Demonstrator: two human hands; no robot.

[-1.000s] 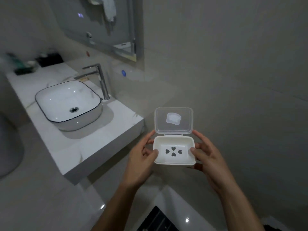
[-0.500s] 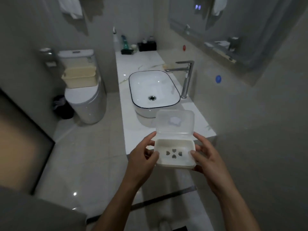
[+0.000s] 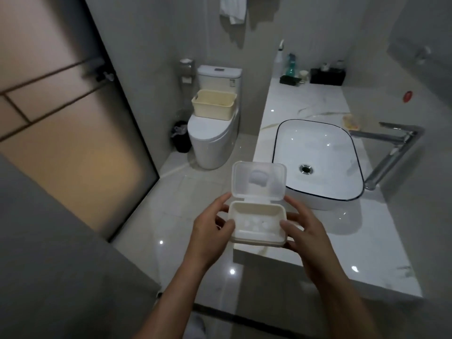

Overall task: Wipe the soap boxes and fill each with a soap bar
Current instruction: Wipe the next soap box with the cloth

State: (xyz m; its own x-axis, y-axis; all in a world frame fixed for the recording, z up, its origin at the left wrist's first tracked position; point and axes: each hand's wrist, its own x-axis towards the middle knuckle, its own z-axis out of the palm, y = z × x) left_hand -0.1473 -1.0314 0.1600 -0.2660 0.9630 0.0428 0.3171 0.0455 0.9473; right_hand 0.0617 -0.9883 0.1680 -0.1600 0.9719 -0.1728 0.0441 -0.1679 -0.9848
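Item: soap box, cream tray with a clear hinged lid; lid stands swung up and back, leaving the tray exposed from above. Contents: none visible; only pale drain cut-outs in the tray floor show. Position: carried in the air in front of the person, above the near corner of the marble counter and the tiled floor, not resting on either. Support: left hand grips the tray's left end, thumb curled over the rim, fingers going beneath; right hand grips the right end the same way. The level, two-sided hold probably serves to keep the open tray steady and its inside facing up for wiping or loading. No cloth and no soap bar sits in either hand. Nearby: white basin with dark rim, just beyond the box on the counter; chrome tap at its right; a small yellowish object behind the basin, possibly soap, too blurred to confirm. Far end of counter: bottles and a black box. Across the floor: toilet bearing a cream basket on its closed seat, contents not discernible; towel hanging above; frosted door at left. Status, judged: box open and awaiting filling.
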